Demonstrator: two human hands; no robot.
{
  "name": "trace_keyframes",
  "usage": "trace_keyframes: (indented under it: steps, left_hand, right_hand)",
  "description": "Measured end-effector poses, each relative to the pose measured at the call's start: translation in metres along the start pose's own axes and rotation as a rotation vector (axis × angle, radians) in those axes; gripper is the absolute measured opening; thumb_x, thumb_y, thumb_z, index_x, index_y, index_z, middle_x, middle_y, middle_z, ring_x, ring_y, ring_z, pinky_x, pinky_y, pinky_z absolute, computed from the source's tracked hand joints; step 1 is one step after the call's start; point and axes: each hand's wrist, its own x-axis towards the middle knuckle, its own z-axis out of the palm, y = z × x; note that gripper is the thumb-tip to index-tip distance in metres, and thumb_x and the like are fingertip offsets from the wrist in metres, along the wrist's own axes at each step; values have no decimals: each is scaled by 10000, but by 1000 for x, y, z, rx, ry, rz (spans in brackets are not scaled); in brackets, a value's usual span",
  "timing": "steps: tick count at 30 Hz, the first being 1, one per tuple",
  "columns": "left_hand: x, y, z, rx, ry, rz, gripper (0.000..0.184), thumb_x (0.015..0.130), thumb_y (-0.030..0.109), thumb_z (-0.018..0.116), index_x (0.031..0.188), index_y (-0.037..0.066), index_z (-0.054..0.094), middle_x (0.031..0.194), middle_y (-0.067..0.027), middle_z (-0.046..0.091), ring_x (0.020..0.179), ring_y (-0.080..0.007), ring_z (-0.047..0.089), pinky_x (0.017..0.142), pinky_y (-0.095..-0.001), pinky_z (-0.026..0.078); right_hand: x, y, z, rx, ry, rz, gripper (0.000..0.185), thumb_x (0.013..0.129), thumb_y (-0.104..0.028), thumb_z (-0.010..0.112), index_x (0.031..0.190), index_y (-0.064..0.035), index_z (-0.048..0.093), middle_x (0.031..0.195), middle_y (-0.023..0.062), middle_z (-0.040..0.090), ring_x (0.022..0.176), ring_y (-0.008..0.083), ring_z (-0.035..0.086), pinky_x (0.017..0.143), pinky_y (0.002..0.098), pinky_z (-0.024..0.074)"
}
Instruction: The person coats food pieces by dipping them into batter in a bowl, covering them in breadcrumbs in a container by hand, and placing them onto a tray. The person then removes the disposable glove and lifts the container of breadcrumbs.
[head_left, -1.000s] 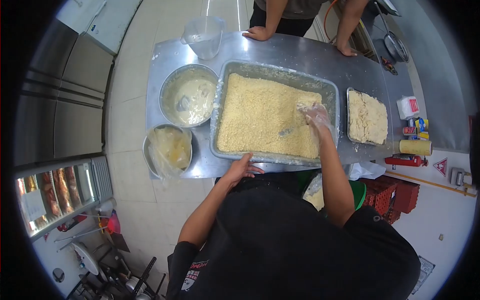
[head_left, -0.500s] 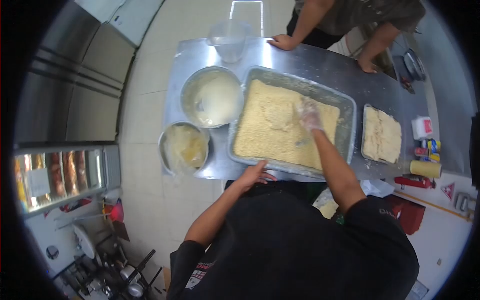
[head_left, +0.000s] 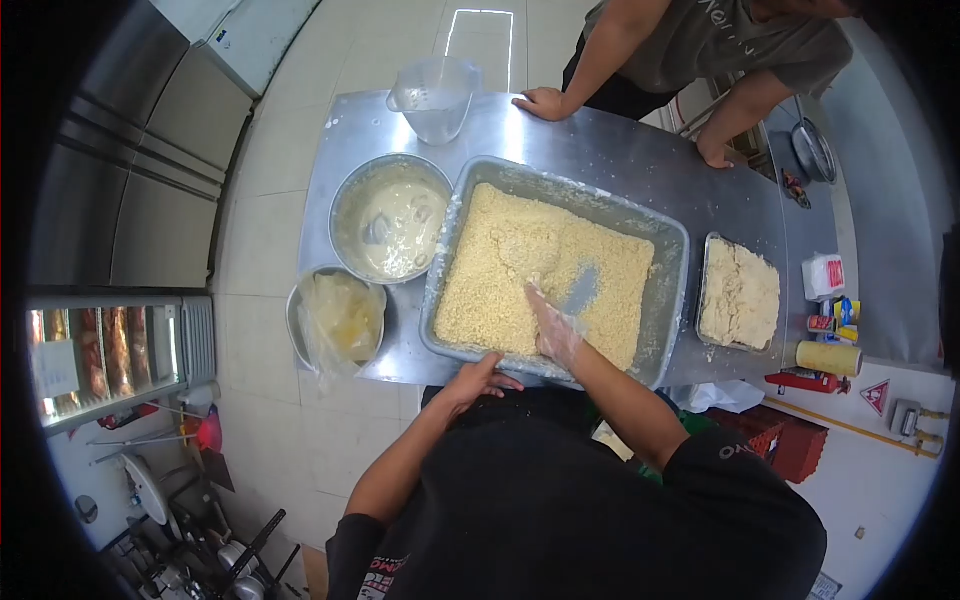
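A large grey plastic tub [head_left: 668, 290] holds a thick layer of pale yellow, crumbly dough mixture [head_left: 490, 300]. My right hand [head_left: 555, 328], in a clear plastic glove, rests in the mixture near the tub's near side. Its fingers are stretched out towards the far left, partly sunk in the crumbs. A bare patch of the tub's bottom shows just beyond that hand. At the near rim, my left hand [head_left: 476, 384] is bare and grips the tub's edge. Above my right fingertips, a rounded mound [head_left: 528, 252] stands up from the crumbs.
Left of the tub stand a metal bowl with creamy residue [head_left: 345, 215] and a bowl holding a plastic bag [head_left: 340, 310]. A clear jug [head_left: 435, 105] sits behind them. To the right lies a tray of pale dough [head_left: 740, 295]. Another person's hand [head_left: 545, 103] leans on the table's far edge.
My right hand has moved left and nearer to me through the mixture, and a bare patch has opened in the crumbs. My left hand stays on the rim. The whole view has shifted slightly.
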Motion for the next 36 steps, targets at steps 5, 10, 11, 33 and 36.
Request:
trace_keyframes:
  steps: [5,10,11,33,36]
  left_hand:
    - [6,-5,-3,-25,24,-34,478,967,419,356,1192,-1,385,1063,-177,556,952,-259,631,701,-308,450]
    - [1,4,6,-2,34,-15,516,955,450,374,1202,-4,381,1054,-172,554,981,-254,615,734,-330,437]
    - [-1,3,7,-5,42,-6,526,952,457,377,1204,-4,380,1050,-170,555,985,-254,612,739,-333,435]
    - [-6,-2,4,-40,6,2,555,971,429,359,1202,-75,375,973,-235,635,969,-244,615,737,-303,458]
    - [-1,-3,7,-61,-11,12,565,972,428,357,1211,-84,374,978,-235,634,960,-248,615,735,-301,459]
  right_hand:
    - [6,7,13,112,11,76,614,939,-502,403,1373,-70,362,1300,147,494,1162,268,517,977,429,434]
    - [2,-5,17,270,-112,59,636,925,-554,381,1347,-79,407,1292,141,507,1150,283,526,995,454,411]
    - [-1,-7,23,316,-142,46,633,925,-554,384,1345,-80,410,1288,144,510,1153,285,524,996,453,410]
    - [106,-36,8,-1665,829,-321,576,915,-438,421,1323,-36,349,1242,143,428,1180,243,411,1043,409,300]
    - [71,-47,65,-1779,987,-338,761,904,-456,391,1452,-27,81,1508,185,110,1387,319,176,1117,479,154]
